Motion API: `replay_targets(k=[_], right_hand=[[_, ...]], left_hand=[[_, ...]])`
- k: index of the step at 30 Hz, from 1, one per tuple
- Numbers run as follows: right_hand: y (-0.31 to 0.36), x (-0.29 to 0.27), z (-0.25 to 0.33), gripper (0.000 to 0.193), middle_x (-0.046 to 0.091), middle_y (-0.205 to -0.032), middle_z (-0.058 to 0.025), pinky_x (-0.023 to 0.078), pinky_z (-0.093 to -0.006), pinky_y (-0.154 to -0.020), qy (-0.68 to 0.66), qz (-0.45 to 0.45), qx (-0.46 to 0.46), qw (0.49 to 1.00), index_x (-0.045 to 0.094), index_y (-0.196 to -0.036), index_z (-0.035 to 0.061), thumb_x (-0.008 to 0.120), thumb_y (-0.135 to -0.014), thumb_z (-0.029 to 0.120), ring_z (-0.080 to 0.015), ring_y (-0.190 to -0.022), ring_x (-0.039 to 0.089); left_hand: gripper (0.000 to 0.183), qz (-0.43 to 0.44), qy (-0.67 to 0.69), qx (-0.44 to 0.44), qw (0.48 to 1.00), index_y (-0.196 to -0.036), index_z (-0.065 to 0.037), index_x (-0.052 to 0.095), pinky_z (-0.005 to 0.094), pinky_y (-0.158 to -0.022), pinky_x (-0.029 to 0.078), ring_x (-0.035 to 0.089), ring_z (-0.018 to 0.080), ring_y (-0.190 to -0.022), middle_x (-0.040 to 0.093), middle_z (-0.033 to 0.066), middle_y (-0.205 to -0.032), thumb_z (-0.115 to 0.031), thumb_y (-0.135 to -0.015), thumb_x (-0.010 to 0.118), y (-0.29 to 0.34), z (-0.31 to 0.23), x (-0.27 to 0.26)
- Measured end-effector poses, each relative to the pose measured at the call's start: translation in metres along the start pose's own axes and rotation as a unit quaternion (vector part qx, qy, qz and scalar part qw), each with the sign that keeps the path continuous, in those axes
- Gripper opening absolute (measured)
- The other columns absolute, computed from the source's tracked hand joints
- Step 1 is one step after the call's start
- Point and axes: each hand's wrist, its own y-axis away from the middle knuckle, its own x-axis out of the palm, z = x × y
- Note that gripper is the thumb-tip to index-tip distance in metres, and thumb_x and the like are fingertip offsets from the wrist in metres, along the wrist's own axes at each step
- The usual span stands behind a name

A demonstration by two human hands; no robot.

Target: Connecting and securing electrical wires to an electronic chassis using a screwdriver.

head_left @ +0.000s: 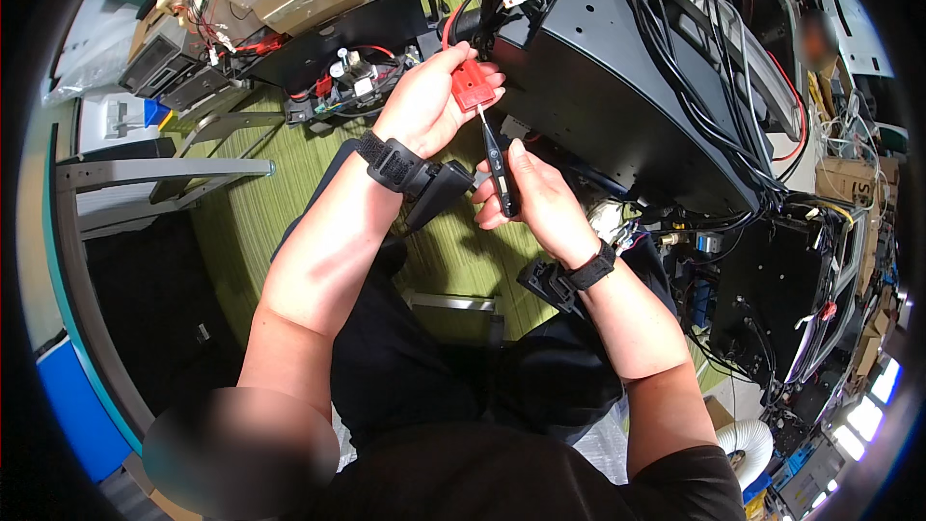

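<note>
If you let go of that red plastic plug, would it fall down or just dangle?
Probably dangle: the red plug in the left hand seems joined to a red wire. It looks hard and light. The right hand pokes it with a thin screwdriver.

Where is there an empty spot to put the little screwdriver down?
The bare patch is the green striped mat, between the grey metal bar and the left hand. A smaller bare strip lies below both wrists, near the person's lap. It is crowded to the right: the black box is draped in cables, and the right hand holds the screwdriver.
</note>
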Motion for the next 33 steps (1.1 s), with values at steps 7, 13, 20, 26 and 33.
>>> replay_targets(k=[7,13,20,26,33], right_hand=[[0.0007,0.0018,0.0013,0.052,0.062,-0.074,-0.0137,0.053,-0.0275,-0.056,0.011,-0.002,0.003,1.0,0.05,-0.102,-0.0035,0.032,-0.099,0.045,-0.0185,-0.058,0.063],[0.001,0.0025,0.0038,0.052,0.062,-0.074,-0.0138,0.053,-0.0274,-0.056,0.018,0.002,0.003,1.0,0.05,-0.101,-0.0038,0.031,-0.099,0.045,-0.0189,-0.058,0.063],[0.0007,0.0037,0.0038,0.054,0.062,-0.074,-0.0142,0.053,-0.0276,-0.056,0.004,0.001,0.005,1.0,0.05,-0.102,-0.0047,0.03,-0.098,0.046,-0.0194,-0.058,0.064],[0.0005,0.0034,0.0046,0.056,0.062,-0.074,-0.0143,0.053,-0.0276,-0.056,0.002,0.002,0.004,1.0,0.05,-0.101,-0.0048,0.031,-0.098,0.047,-0.0195,-0.058,0.064],[0.0005,0.0026,0.0032,0.055,0.062,-0.074,-0.0145,0.053,-0.0274,-0.056,0.001,-0.004,0.0,1.0,0.05,-0.101,-0.0045,0.031,-0.098,0.048,-0.0199,-0.059,0.064]], left_hand=[[0.021,0.014,0.01,-0.011,1.0,-0.098,-0.003,0.052,0.0412,-0.082,0.055,0.063,0.0256,-0.088,0.061,0.0156,-0.095,-0.022,-0.098,0.043,-0.0009,0.0041,-0.0001],[0.02,0.013,0.009,-0.019,1.0,-0.099,-0.004,0.052,0.0405,-0.081,0.055,0.063,0.0261,-0.088,0.061,0.0158,-0.096,-0.023,-0.098,0.044,-0.0014,0.0043,-0.0003],[0.02,0.002,0.003,-0.015,1.0,-0.098,-0.004,0.052,0.0403,-0.081,0.055,0.063,0.0264,-0.088,0.061,0.0157,-0.095,-0.022,-0.098,0.044,-0.0006,0.0037,0.0005],[0.021,0.001,-0.001,-0.015,1.0,-0.099,-0.004,0.052,0.0403,-0.081,0.055,0.063,0.0261,-0.088,0.061,0.0155,-0.095,-0.023,-0.098,0.044,-0.0002,0.0034,0.0017],[0.021,0.01,0.009,-0.014,1.0,-0.098,-0.003,0.052,0.0407,-0.081,0.055,0.063,0.0253,-0.088,0.061,0.015,-0.094,-0.022,-0.098,0.044,-0.0014,0.0036,-0.0011]])
